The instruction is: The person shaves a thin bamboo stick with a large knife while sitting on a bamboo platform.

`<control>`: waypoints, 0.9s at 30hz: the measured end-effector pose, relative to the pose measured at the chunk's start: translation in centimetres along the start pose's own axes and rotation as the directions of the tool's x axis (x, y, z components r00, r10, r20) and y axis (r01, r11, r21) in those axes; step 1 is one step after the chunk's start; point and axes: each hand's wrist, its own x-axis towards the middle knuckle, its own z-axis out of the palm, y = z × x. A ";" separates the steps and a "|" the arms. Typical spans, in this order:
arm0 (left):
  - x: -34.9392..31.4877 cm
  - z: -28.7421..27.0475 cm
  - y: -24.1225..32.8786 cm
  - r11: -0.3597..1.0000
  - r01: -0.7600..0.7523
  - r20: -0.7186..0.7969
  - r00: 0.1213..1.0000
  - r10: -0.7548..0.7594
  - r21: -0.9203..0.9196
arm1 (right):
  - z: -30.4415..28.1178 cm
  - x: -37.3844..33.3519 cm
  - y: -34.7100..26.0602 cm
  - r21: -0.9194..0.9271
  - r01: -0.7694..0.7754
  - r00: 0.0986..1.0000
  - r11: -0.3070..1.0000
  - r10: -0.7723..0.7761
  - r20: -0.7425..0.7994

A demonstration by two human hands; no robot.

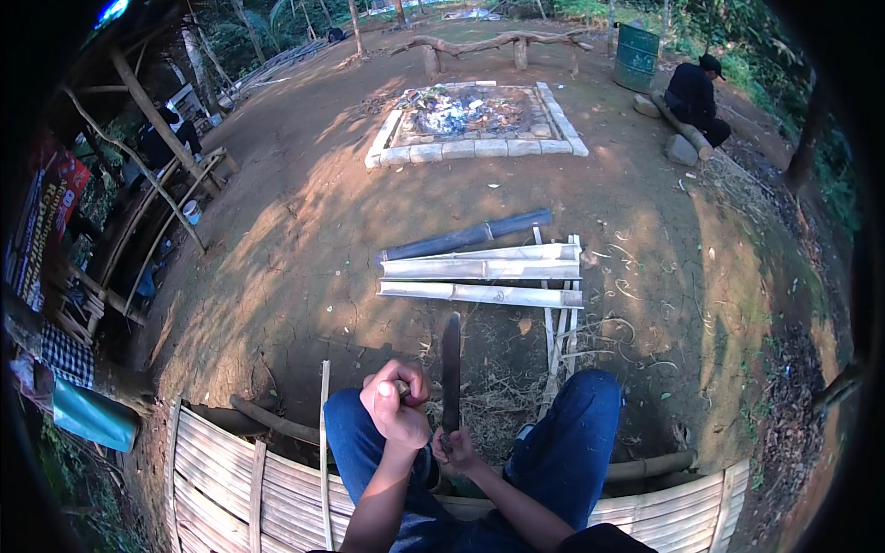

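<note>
My left hand is closed in a fist above my left knee. A small brown end shows between its fingers, but what it belongs to is hidden. Close beside it, my right hand grips a machete low down, between my knees. Its dark blade points up and away from me, apart from the left fist. Beyond the tip, pale split bamboo halves lie side by side on the ground, with a darker bamboo piece slanting behind them.
Thin bamboo strips and curled shavings litter the ground ahead. I sit on a bamboo slat bench. Farther off are a stone-edged fire pit, a green drum and a seated person at the right.
</note>
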 end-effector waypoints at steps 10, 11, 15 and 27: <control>2.8 -2.3 -0.2 0.998 -0.025 -0.088 0.996 0.019 -0.063 | 1.1 -0.2 -1.2 0.133 -0.354 0.926 0.926 0.367 -0.091; 2.7 -2.1 -0.2 0.998 -0.020 -0.078 0.997 0.016 -0.053 | 1.4 -0.1 -1.3 0.063 -0.266 0.962 0.962 0.269 -0.039; 1.7 -0.7 -0.2 1.000 -0.016 -0.030 0.999 0.016 -0.001 | 0.6 0.8 -1.4 -0.045 -0.070 0.997 0.996 0.072 0.042; 0.8 -1.5 0.4 0.999 -0.033 -0.028 0.999 0.033 0.004 | 3.0 -0.4 -5.5 0.037 -0.286 0.954 0.958 0.288 -0.086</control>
